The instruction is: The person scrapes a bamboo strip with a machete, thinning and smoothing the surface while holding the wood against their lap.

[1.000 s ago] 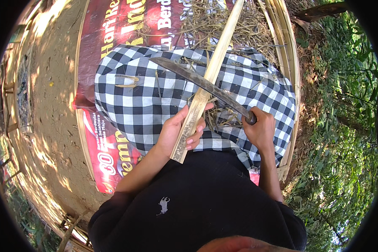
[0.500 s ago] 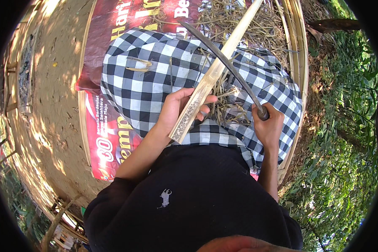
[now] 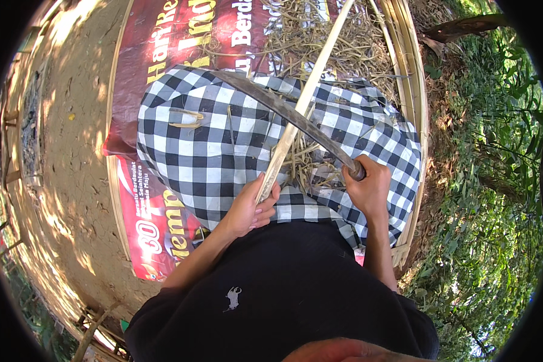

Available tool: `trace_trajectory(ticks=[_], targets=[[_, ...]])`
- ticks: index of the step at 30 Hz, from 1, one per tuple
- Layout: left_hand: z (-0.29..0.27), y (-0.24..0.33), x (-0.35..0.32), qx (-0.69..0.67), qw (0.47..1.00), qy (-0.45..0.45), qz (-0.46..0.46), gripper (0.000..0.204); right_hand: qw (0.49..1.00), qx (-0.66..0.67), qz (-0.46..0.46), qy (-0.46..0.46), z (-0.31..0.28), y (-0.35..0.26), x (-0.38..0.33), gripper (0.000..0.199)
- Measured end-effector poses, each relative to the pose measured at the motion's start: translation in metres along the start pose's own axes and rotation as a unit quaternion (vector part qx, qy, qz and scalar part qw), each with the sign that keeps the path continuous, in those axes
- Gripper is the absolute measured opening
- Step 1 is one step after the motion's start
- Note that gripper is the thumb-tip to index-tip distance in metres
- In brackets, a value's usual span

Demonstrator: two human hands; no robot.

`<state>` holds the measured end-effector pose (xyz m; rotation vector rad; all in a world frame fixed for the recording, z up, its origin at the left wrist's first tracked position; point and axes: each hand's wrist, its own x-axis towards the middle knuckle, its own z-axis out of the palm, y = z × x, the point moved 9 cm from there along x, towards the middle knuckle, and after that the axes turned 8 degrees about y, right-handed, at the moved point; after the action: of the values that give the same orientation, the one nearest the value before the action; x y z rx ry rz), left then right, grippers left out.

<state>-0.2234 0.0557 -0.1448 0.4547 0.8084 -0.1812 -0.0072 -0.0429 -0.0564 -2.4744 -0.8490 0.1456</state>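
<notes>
- The left hand was curled around the lower end of the bamboo strip near centre, presumably steadying it.
- Well apart, the right hand gripped the machete right of centre, its blade slanting across the strip, likely kept clear of the left hand.
- Beneath, a checkered cloth apparently shielded the lap.
- Dry shavings littered the upper frame.

Your machete has a blade of dark metal, dull and stained; its handle looks smooth. Your bamboo strip shows raw, fibrous, unvarnished wood. The checked fabric is matt, wrinkled cloth, and the banner is glossy, creased plastic sheeting. Your shirt is matt cloth; the shavings look dry and rough.
</notes>
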Motion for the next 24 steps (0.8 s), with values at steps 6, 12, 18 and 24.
trace_trajectory(ticks=[6,12,18,24], targets=[[0.021,0.043,0.013,0.040,0.995,-0.019,0.093,0.055,0.999,0.032,0.022,0.021,-0.011,0.004,0.004,0.018],[0.049,0.089,0.067,0.006,0.995,-0.031,0.095,0.048,0.998,0.030,0.059,0.019,-0.010,0.000,0.006,0.019],[0.057,0.083,0.080,-0.051,0.993,-0.083,0.071,0.046,0.999,0.003,0.039,-0.016,-0.002,-0.002,-0.002,0.019],[0.054,0.077,0.071,-0.065,0.986,-0.101,0.119,0.038,0.999,-0.004,-0.020,-0.042,0.012,-0.010,-0.001,0.017]])
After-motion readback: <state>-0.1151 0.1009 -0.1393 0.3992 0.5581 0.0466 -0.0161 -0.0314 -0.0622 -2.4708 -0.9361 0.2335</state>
